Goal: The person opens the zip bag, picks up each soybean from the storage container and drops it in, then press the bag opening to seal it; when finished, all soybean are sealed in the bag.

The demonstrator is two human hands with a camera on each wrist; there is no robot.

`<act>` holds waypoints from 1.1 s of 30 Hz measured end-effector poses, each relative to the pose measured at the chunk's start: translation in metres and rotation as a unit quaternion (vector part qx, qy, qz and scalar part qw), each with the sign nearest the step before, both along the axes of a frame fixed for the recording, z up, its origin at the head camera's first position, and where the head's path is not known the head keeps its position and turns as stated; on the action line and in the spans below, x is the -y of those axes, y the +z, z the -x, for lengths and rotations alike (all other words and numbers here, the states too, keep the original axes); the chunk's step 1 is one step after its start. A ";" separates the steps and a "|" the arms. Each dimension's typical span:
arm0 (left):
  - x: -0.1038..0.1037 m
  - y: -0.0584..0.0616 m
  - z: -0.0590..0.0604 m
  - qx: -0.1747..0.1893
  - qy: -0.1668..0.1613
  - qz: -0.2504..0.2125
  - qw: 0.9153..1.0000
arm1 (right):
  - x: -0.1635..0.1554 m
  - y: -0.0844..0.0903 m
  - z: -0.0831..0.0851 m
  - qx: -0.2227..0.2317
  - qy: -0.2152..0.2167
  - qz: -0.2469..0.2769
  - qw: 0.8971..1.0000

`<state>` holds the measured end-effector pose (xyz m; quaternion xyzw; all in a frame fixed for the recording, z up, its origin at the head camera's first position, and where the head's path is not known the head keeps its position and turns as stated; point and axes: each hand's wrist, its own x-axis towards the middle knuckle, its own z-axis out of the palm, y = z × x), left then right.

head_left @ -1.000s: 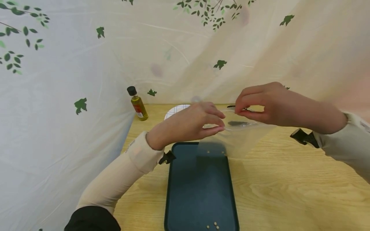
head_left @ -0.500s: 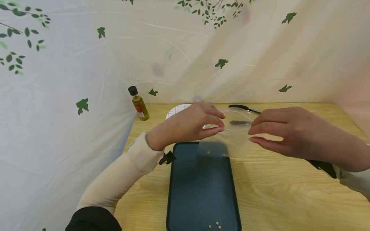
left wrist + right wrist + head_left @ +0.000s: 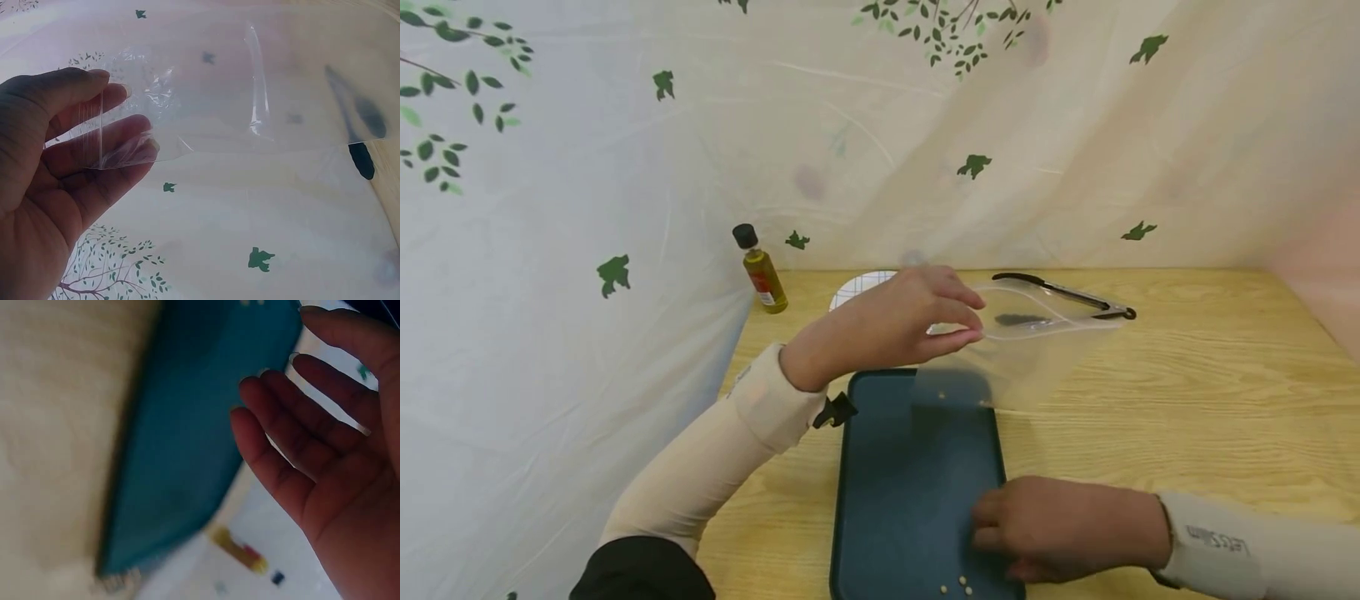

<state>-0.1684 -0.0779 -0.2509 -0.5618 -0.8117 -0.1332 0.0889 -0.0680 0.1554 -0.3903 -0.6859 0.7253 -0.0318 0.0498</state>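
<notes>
left grip (image 3: pixel 917 312) pinches the clear bag (image 3: pixel 1030 371); right grip (image 3: pixel 1045 529), released, is over the dark tray (image 3: pixel 917 483) near pale pellets (image 3: pixel 963 581)

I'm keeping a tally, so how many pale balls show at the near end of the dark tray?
3: the left ball, the right ball and, between them but farther off, the middle ball. The right hand or the picture's edge may hide more.
</notes>
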 end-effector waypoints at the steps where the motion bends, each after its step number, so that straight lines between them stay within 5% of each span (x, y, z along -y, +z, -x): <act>1: 0.000 0.000 0.000 0.000 -0.001 -0.001 1.000 | 0.001 -0.008 -0.003 0.011 0.008 -0.015 1.000; 6: -0.001 0.000 -0.001 0.006 0.000 0.002 1.000 | 0.004 -0.037 -0.014 0.043 0.048 -0.022 0.998; 12: -0.001 -0.001 -0.002 0.010 0.006 0.010 1.000 | 0.009 -0.052 -0.018 0.039 0.059 0.004 0.997; 20: -0.001 -0.001 -0.002 0.007 0.005 0.014 1.000 | 0.013 -0.057 -0.020 0.053 0.078 -0.008 0.996; 28: 0.000 -0.001 -0.002 0.011 0.007 0.014 1.000 | 0.014 -0.060 -0.020 0.001 0.167 -0.020 0.986; 33: -0.001 -0.001 -0.002 0.012 0.006 0.014 1.000 | 0.014 -0.058 -0.020 0.005 0.166 -0.017 0.986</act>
